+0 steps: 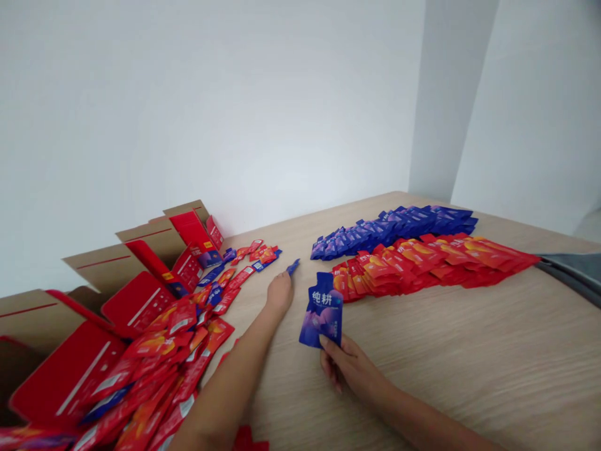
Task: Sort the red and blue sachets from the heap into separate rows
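Observation:
Pinched at its lower corner, a blue-purple foil pouch [322, 312] with white lettering stands upright in my right hand [350, 366], over the middle of the table. My left hand [280, 291] reaches farther forward, closed on another blue pouch [293, 267] that shows only edge-on beyond the fingers. To the right lie two long overlapping rows: blue pouches [394, 228] at the back and red-orange pouches [422, 263] nearer me. Left of my left forearm spreads a loose heap of mixed red and blue pouches [164, 351].
Open cardboard boxes with red flaps [138, 304] line the left side, with the heap against them. The wooden table [451, 351] meets a white wall [263, 113] behind. A dark grey item [575, 272] lies at the right edge.

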`<state>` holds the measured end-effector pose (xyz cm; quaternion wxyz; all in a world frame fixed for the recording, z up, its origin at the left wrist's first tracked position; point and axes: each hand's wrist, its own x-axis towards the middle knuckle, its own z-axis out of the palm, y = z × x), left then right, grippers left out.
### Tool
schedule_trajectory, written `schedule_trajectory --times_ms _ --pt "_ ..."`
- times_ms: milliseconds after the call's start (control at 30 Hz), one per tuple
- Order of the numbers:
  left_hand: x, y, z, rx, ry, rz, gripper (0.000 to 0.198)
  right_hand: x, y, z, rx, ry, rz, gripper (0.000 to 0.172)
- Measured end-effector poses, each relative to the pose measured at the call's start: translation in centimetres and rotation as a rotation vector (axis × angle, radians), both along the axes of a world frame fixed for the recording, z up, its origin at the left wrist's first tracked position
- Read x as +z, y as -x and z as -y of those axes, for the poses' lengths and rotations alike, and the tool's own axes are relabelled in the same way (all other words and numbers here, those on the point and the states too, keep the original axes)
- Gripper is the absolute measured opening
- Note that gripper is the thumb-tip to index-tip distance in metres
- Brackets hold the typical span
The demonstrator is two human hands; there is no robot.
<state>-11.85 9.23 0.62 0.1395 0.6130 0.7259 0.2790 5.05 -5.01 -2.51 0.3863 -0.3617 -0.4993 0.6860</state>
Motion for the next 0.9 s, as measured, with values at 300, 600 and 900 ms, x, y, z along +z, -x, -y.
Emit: schedule_trajectory --times_ms 300,600,900 --pt "1.8 -4.1 15.7 -0.168 -0.032 1.290 0.029 1.0 -0.8 0.3 0.101 -0.108 -0.013 0.056" --pt "0.3 -4.0 19.2 -0.106 -0.180 1.174 0.037 0.4 -0.4 1.4 0.043 -0.319 0.171 0.043" --pt "-0.2 -4.3 20.3 -0.260 0.043 0.920 0.031 1.5 -1.3 1.8 0.061 0.131 -0.371 0.040"
